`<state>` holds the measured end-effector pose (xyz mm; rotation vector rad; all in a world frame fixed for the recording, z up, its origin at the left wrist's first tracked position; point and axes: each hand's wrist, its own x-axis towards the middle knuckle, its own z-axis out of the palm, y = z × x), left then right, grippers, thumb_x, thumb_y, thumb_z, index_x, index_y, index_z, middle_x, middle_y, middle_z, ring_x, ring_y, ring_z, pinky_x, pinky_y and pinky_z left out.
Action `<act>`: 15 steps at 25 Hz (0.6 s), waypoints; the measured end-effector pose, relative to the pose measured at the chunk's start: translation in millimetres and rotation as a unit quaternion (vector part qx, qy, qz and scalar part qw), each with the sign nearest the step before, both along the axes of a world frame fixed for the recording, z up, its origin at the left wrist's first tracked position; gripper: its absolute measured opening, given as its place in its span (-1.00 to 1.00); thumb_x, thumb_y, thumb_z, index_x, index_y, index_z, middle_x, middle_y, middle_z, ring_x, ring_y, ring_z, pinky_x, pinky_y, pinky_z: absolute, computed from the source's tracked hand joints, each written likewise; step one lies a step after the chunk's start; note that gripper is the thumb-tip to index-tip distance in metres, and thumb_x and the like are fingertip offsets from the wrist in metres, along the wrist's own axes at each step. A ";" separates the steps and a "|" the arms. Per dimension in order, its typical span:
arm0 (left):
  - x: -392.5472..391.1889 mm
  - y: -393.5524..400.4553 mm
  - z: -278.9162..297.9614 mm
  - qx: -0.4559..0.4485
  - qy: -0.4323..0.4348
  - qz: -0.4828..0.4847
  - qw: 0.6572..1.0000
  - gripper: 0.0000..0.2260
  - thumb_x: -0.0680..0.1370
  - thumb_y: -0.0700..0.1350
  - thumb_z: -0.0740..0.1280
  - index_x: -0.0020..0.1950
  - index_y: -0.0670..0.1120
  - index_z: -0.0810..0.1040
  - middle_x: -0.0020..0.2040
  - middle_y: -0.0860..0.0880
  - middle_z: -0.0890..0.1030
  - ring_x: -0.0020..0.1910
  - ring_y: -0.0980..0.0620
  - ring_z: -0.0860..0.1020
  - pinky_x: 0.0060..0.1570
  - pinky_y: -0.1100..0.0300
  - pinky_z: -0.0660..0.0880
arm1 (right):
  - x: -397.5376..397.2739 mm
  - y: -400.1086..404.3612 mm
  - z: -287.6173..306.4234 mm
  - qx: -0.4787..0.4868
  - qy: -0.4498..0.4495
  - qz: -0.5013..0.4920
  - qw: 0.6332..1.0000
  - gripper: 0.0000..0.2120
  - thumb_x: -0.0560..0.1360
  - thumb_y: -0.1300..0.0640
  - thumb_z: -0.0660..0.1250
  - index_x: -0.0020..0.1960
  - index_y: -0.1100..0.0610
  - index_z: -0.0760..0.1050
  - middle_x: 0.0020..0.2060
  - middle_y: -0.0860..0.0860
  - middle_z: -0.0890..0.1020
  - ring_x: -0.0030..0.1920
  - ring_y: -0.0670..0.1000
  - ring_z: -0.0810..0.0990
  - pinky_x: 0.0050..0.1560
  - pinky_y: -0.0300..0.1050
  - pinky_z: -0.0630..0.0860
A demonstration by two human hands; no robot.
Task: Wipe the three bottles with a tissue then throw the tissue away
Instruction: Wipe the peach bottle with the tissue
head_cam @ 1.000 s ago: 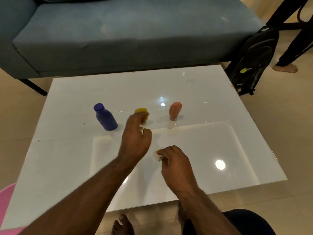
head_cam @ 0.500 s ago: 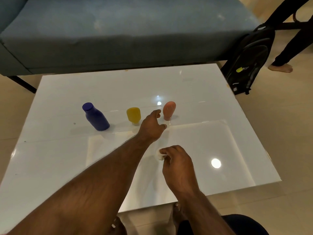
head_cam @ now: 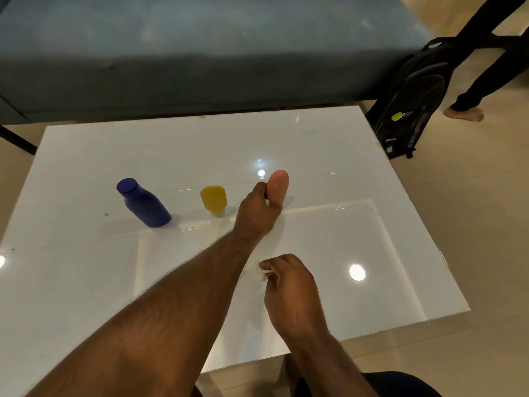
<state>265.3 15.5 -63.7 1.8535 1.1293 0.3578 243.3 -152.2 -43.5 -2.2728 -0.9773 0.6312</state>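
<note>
On the white table [head_cam: 315, 144] you have 3 bottles in a row: the blue bottle [head_cam: 144, 204] at the left, the yellow bottle [head_cam: 214, 199] in the middle, the pink bottle [head_cam: 278, 186] at the right. Your left hand [head_cam: 257, 212] is wrapped around the pink bottle's lower part. Nearer you, your right hand [head_cam: 289, 285] pinches the white tissue [head_cam: 261, 274] just above the table.

A glossy white table [head_cam: 329, 156] fills the middle, with ceiling lights reflected in it. Behind its far edge runs a blue-grey sofa [head_cam: 200, 53]. A black backpack [head_cam: 412, 93] stands on the beige floor [head_cam: 472, 210] off the far right corner, beside a bystander's bare foot [head_cam: 465, 113].
</note>
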 end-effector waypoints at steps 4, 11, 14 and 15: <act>-37.9 -13.8 32.3 -0.075 -0.048 -0.024 0.996 -0.65 0.54 0.01 0.43 0.28 -0.02 0.48 0.11 0.05 0.62 0.07 0.03 0.61 0.00 0.15 0.56 | -3.2 1.5 3.9 0.005 -0.047 0.018 0.999 -0.77 0.50 0.15 0.37 0.15 0.03 0.59 0.10 -0.06 0.61 0.09 -0.09 0.56 0.18 -0.33 0.38; -185.7 -82.1 107.1 -0.378 -0.202 0.060 0.901 -0.62 0.60 -0.14 0.36 0.41 0.01 0.40 0.29 -0.14 0.55 0.09 -0.18 0.69 0.04 0.06 0.65 | -18.1 -11.8 39.6 0.032 -0.046 0.017 0.998 -0.77 0.49 0.32 0.33 0.06 0.08 0.61 0.00 -0.01 0.63 0.00 -0.08 0.56 0.05 -0.39 0.36; -241.9 -116.2 130.2 -0.436 -0.277 0.114 0.849 -0.64 0.62 -0.18 0.32 0.41 -0.06 0.43 0.23 -0.22 0.63 0.00 -0.17 0.71 -0.09 0.11 0.63 | -42.3 -24.4 66.2 0.070 0.000 0.003 0.998 -0.76 0.49 0.32 0.32 0.04 0.04 0.61 -0.03 -0.08 0.62 -0.01 -0.11 0.57 0.04 -0.34 0.45; -256.1 -126.6 136.3 -0.435 -0.296 0.121 0.842 -0.64 0.62 -0.18 0.31 0.42 -0.07 0.44 0.21 -0.20 0.66 -0.05 -0.13 0.71 -0.13 0.12 0.63 | -52.1 -28.2 76.2 0.076 0.009 0.006 0.997 -0.77 0.50 0.31 0.32 0.04 0.03 0.60 -0.03 -0.10 0.62 -0.01 -0.11 0.58 0.06 -0.30 0.49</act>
